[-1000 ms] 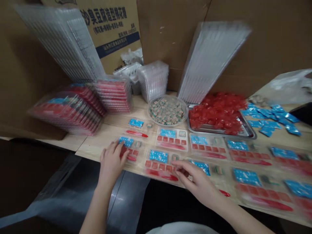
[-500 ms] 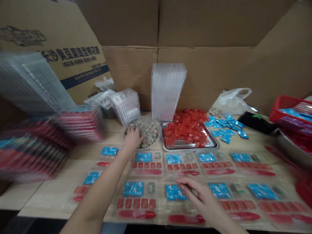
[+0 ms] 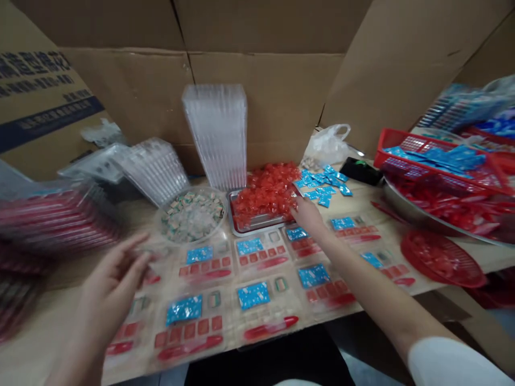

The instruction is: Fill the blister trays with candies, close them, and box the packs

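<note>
The tray (image 3: 263,220) is maybe keeping red bits (image 3: 269,187) handy. At its right, the right hand's (image 3: 306,213) grip is hiding; leftward, the left hand (image 3: 110,284) is hanging half-open, nothing showing.

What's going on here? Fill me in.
A person is working over rows of clear trays on a table. The right hand is at the edge of a heap of red pieces in a metal tray. The left hand, blurred, is above the trays at the left, near a round bowl of small pieces; whether it holds anything is unclear.
</note>
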{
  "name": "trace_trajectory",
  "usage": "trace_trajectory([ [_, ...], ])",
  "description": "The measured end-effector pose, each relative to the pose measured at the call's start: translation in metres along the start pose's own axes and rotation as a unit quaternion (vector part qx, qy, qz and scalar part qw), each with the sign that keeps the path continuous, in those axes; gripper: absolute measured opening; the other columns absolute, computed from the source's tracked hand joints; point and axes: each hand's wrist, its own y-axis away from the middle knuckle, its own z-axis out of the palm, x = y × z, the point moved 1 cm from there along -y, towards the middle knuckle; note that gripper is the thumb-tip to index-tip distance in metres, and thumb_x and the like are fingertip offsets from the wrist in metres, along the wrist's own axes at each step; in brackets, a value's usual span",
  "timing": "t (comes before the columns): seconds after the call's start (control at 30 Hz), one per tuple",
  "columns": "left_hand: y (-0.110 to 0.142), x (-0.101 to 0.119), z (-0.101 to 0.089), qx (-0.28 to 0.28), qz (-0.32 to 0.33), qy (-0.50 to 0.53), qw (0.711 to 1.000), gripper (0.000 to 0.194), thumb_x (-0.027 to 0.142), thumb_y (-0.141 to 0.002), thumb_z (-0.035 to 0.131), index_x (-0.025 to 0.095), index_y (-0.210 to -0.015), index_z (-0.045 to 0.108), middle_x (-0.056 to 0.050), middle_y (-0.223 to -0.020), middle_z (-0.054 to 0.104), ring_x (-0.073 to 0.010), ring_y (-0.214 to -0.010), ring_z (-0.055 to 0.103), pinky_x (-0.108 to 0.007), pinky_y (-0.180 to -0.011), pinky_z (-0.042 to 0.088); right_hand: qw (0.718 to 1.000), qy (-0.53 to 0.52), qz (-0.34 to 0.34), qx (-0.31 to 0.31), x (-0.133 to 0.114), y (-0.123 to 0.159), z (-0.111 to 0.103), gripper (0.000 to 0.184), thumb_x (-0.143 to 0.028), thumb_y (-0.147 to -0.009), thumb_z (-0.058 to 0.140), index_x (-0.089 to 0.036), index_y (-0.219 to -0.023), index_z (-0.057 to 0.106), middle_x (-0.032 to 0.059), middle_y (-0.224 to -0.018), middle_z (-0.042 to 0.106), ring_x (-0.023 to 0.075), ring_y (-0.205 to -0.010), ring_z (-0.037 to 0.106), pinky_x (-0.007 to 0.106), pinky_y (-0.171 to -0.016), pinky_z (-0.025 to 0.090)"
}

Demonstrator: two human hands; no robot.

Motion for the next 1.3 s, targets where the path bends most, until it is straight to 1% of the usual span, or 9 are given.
trace_trajectory([
  [0.07,0.032,-0.018,0.006,-0.128,-0.048,0.042,0.990,0.050,0.057,-0.075,0.053,0.025,-0.113,0.057,-0.001,-0.077,0.068,-0.0156,-0.053,0.057,-0.026,-0.046,0.047,1.000,0.009,0.012,-0.005,-0.008,-0.011,0.009,0.029,-0.025,-0.083,0.053,-0.008,-0.106,0.058,0.0213,-0.106,0.059,0.0270,-0.093,0.060,0.037,-0.079,0.045],
  [0.13,0.054,-0.037,0.015,-0.179,-0.057,0.032,0.982,0.047,0.058,-0.074,0.053,0.023,-0.105,0.061,-0.004,-0.083,0.070,-0.0183,-0.058,0.061,-0.030,-0.052,0.050,1.000,0.003,-0.011,-0.022,-0.018,-0.014,0.017,0.030,-0.028,-0.083,0.055,-0.010,-0.107,0.059,0.0181,-0.105,0.059,0.0248,-0.091,0.060,0.034,-0.079,0.046],
  [0.27,0.071,-0.057,0.025,-0.112,0.051,-0.074,0.990,0.037,0.050,-0.078,0.050,0.023,-0.099,0.064,-0.009,-0.100,0.067,-0.0275,-0.092,0.062,-0.043,-0.082,0.049,0.997,-0.001,-0.073,-0.012,-0.033,-0.009,0.015,0.030,-0.024,-0.087,0.048,-0.014,-0.114,0.056,0.0133,-0.111,0.057,0.0208,-0.100,0.056,0.031,-0.087,0.042],
  [0.4,0.095,-0.041,0.029,0.001,0.151,-0.144,0.978,0.029,0.039,-0.084,0.048,0.023,-0.105,0.061,-0.010,-0.108,0.062,-0.0287,-0.103,0.057,-0.048,-0.091,0.043,0.973,0.026,-0.223,-0.061,-0.059,-0.003,0.012,0.021,-0.018,-0.086,0.047,-0.017,-0.100,0.063,0.0079,-0.103,0.060,0.0171,-0.099,0.055,0.027,-0.087,0.039],
  [0.5,0.127,-0.022,0.042,-0.019,0.187,-0.146,0.971,0.024,0.034,-0.085,0.052,0.024,-0.105,0.059,-0.011,-0.110,0.061,-0.0273,-0.102,0.057,-0.045,-0.088,0.045,0.935,0.071,-0.325,-0.123,-0.092,-0.001,0.026,0.018,-0.018,-0.082,0.055,-0.017,-0.097,0.064,0.0085,-0.099,0.063,0.0184,-0.097,0.056,0.026,-0.085,0.039],
  [0.63,0.156,-0.011,0.061,-0.068,0.226,-0.172,0.956,0.016,0.028,-0.083,0.056,0.022,-0.097,0.060,-0.011,-0.115,0.060,-0.0283,-0.108,0.055,-0.047,-0.089,0.045,0.936,0.101,-0.311,-0.131,-0.116,0.000,0.043,0.018,-0.009,-0.078,0.054,-0.010,-0.093,0.064,0.0166,-0.095,0.063,0.0251,-0.096,0.056,0.033,-0.084,0.037],
  [1.0,0.155,-0.003,0.063,-0.102,0.267,-0.144,0.947,0.012,0.014,-0.086,0.050,0.020,-0.089,0.059,-0.008,-0.110,0.065,-0.0229,-0.106,0.058,-0.042,-0.091,0.047,0.982,-0.081,-0.164,-0.049,-0.057,0.013,0.032,0.009,-0.016,-0.077,0.054,-0.017,-0.076,0.063,0.0036,-0.079,0.066,0.0164,-0.077,0.059,0.028,-0.072,0.042],
  [1.17,0.160,0.025,0.085,-0.104,0.315,-0.104,0.938,0.012,0.012,-0.085,0.052,0.019,-0.092,0.058,-0.007,-0.112,0.065,-0.0231,-0.114,0.054,-0.042,-0.095,0.044,0.934,-0.333,-0.105,-0.083,-0.061,0.051,0.002,0.012,-0.023,-0.077,0.057,-0.017,-0.086,0.061,0.0027,-0.082,0.065,0.0147,-0.075,0.061,0.029,-0.072,0.047],
  [1.3,0.167,0.033,0.112,-0.163,0.327,-0.084,0.927,0.011,0.012,-0.087,0.049,0.018,-0.088,0.058,-0.006,-0.111,0.065,-0.0218,-0.114,0.055,-0.041,-0.097,0.044,0.907,-0.315,-0.200,-0.196,-0.049,0.124,-0.017,0.013,-0.022,-0.081,0.055,-0.020,-0.092,0.062,0.0038,-0.088,0.063,0.0159,-0.082,0.060,0.032,-0.077,0.048],
])
